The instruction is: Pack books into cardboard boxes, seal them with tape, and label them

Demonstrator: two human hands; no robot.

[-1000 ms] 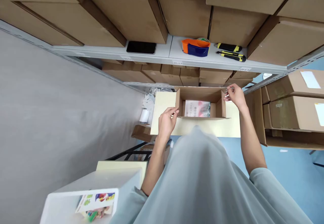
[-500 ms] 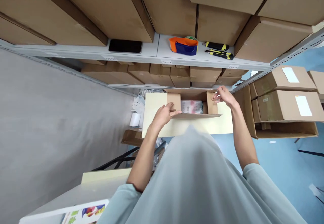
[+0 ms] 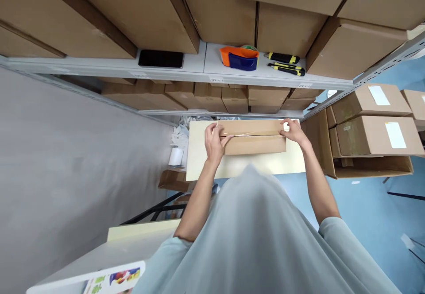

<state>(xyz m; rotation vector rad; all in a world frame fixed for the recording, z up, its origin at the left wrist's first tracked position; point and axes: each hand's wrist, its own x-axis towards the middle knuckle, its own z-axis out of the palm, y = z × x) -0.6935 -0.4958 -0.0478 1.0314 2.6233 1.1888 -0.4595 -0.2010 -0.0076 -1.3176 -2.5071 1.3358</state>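
A long cardboard box [image 3: 255,145] lies on the pale yellow tabletop [image 3: 202,161] in front of me. Its two long top flaps are folded down and meet along a narrow seam, so the inside is hidden. My left hand [image 3: 215,143] grips the left end, with the thumb on the near flap and the fingers curled over the far one. At the right end, my right hand [image 3: 294,132] holds the box by the flap edges with bent fingers.
Above the tabletop, a grey shelf [image 3: 186,70] bears cardboard boxes, a black phone [image 3: 161,59], an orange and blue tape dispenser [image 3: 239,58] and box cutters [image 3: 286,64]. Stacked labelled cartons [image 3: 378,137] stand at right. A white roll [image 3: 175,156] sits at left.
The box's long flaps have come down over the opening, covering the short flaps and the plastic-wrapped contents. My left hand has turned to grip the left end; my right stays at the right end.
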